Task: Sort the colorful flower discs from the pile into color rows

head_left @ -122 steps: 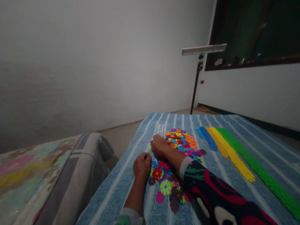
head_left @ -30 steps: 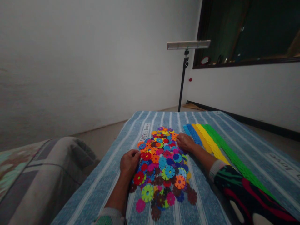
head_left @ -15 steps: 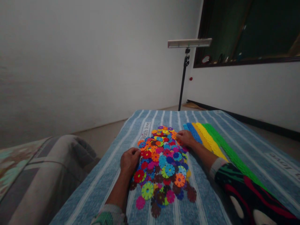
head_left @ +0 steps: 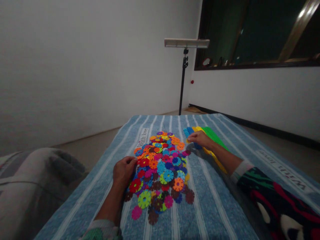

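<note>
A heap of colourful notched plastic discs [head_left: 168,175] lies spread over the striped cloth in front of me. At its left edge rests my left hand [head_left: 123,170], thumb and fingers closed together beside a red disc [head_left: 143,162]; what they hold, if anything, is hidden. My right hand [head_left: 201,139] is to the right of the heap, pinching a small yellow disc [head_left: 188,141] at the fingertips. Under and behind that hand run rows of overlapping discs sorted by colour: a blue row [head_left: 190,132], a yellow row [head_left: 217,160] and a green row [head_left: 212,135], partly covered by my forearm.
A blue and white striped cloth [head_left: 105,186] covers the table or bed. To the left is a grey draped cover [head_left: 42,180]. Beyond the far edge stands a lamp on a black pole [head_left: 182,86], near a dark window [head_left: 262,33].
My right hand has moved right, away from the heap's edge toward the coloured rows, with the yellow disc. My left hand stays by the heap. The view has turned slightly right.
</note>
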`<state>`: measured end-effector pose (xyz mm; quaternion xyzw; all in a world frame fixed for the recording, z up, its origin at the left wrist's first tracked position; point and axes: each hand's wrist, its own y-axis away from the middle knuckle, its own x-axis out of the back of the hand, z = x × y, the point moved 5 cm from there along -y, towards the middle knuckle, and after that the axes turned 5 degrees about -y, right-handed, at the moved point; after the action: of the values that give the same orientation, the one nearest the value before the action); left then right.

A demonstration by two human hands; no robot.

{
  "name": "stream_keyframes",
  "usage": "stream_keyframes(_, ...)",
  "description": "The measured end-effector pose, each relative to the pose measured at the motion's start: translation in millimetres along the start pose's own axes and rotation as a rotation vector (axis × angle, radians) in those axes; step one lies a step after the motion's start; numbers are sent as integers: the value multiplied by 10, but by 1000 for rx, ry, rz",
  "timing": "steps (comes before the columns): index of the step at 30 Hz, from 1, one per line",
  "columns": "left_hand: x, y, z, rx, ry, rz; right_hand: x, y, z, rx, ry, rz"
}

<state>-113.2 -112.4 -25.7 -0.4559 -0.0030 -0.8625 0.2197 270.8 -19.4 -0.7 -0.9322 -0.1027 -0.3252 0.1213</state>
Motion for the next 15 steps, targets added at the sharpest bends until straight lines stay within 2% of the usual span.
stream_keyframes(3,3,-16,-1,-2,-4,4,240,104,104,-30,80,-31)
stream_keyframes(6,1,-29,0,-14,0,1,364,207,235,-61,176,-113)
stream_keyframes(15,0,-51,-23,-5,10,11,356,361,515,-101,392,-311)
